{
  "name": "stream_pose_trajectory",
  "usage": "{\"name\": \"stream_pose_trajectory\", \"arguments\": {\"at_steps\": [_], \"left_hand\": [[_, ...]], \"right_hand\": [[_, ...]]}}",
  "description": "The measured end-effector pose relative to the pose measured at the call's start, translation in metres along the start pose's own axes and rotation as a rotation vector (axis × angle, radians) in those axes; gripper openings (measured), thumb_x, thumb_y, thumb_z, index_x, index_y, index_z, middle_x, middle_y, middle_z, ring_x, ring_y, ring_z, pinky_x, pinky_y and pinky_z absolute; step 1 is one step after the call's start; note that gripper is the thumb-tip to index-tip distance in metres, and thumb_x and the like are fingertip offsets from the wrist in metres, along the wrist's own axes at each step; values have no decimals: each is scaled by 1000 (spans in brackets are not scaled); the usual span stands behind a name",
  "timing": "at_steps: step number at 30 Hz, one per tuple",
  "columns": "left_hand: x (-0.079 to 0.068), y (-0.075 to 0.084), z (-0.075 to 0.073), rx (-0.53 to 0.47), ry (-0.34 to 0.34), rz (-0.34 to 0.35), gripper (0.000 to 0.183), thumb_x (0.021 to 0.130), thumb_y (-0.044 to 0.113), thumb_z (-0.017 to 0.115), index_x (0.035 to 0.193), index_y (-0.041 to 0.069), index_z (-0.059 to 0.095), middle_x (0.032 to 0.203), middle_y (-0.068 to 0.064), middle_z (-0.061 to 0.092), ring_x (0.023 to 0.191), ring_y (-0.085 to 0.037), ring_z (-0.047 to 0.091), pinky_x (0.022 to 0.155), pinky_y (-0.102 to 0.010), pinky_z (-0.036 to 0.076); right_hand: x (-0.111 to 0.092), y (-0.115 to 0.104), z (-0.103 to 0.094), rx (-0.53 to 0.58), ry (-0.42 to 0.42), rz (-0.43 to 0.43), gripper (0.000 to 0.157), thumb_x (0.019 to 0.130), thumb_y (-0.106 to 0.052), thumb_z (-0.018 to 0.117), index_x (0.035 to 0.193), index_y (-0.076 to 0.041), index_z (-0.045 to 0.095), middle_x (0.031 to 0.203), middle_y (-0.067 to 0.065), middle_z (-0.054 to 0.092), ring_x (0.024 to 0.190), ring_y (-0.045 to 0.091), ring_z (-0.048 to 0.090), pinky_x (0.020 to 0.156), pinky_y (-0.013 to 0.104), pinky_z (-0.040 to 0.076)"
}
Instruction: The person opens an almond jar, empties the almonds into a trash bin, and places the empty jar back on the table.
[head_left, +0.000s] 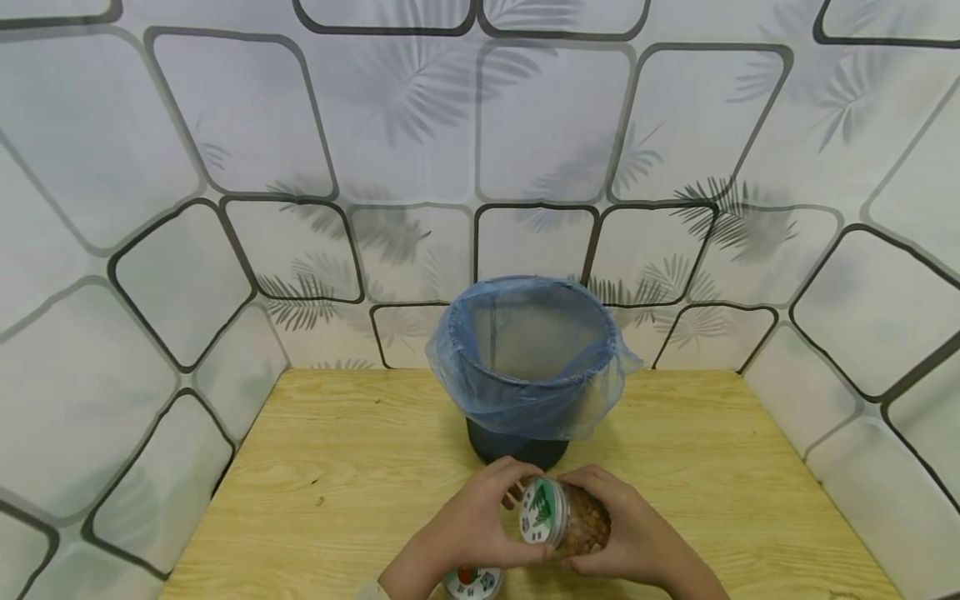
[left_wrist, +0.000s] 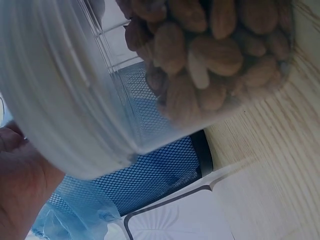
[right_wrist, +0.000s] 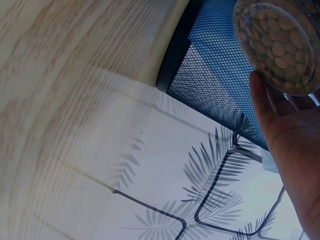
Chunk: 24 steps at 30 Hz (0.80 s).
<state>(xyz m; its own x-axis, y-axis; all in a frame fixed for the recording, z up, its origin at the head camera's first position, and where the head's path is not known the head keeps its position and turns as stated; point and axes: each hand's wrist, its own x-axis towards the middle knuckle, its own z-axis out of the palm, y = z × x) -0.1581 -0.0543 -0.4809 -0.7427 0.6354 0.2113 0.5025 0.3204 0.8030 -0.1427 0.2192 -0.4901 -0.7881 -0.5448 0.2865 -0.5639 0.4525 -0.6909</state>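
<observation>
A clear jar of almonds [head_left: 587,521] lies tilted on its side in the air above the table, its lid [head_left: 537,510] with a green leaf print facing left in the head view. My right hand [head_left: 637,533] grips the jar's body near its base. Fingers and thumb of my left hand [head_left: 480,512] curl round the lid. Seen from the left wrist, the white lid [left_wrist: 55,90] is on the jar, with almonds [left_wrist: 215,55] gathered toward the far end. The right wrist view shows the jar's round base [right_wrist: 277,47] against my right hand [right_wrist: 295,135].
Just beyond the hands stands a black mesh bin [head_left: 517,446] lined with a blue plastic bag [head_left: 525,408]. A second jar's lid [head_left: 474,583], with a red print, shows partly under my left wrist. Patterned wall covering [head_left: 420,167] surrounds the wooden table [head_left: 337,467].
</observation>
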Motion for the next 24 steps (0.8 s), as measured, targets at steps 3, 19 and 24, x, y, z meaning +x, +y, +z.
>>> {"name": "stream_pose_trajectory", "arguments": {"at_steps": [3, 19, 24], "left_hand": [[2, 0, 1, -23, 5, -46, 66, 88, 49, 85, 141, 17, 62, 118, 5, 64, 95, -3, 65, 81, -23, 60], [7, 6, 3, 112, 4, -174, 74, 91, 73, 70, 145, 24, 62, 128, 9, 63, 112, -11, 65, 90, -28, 58], [5, 6, 2, 86, 3, -39, 78, 90, 64, 77, 156, 36, 47, 148, 9, 51, 132, -14, 57, 107, -38, 56]], "right_hand": [[0, 0, 0, -3, 3, -3, 79, 76, -37, 99, 144, -32, 58, 133, -12, 62, 112, 6, 65, 89, 28, 61], [0, 1, -1, -29, 1, 29, 82, 73, -35, 101, 143, -32, 58, 131, -15, 62, 111, 5, 65, 88, 27, 60], [1, 1, -2, -17, -3, 16, 77, 78, -40, 97, 143, -31, 58, 131, -14, 62, 110, 5, 64, 87, 28, 61]]}}
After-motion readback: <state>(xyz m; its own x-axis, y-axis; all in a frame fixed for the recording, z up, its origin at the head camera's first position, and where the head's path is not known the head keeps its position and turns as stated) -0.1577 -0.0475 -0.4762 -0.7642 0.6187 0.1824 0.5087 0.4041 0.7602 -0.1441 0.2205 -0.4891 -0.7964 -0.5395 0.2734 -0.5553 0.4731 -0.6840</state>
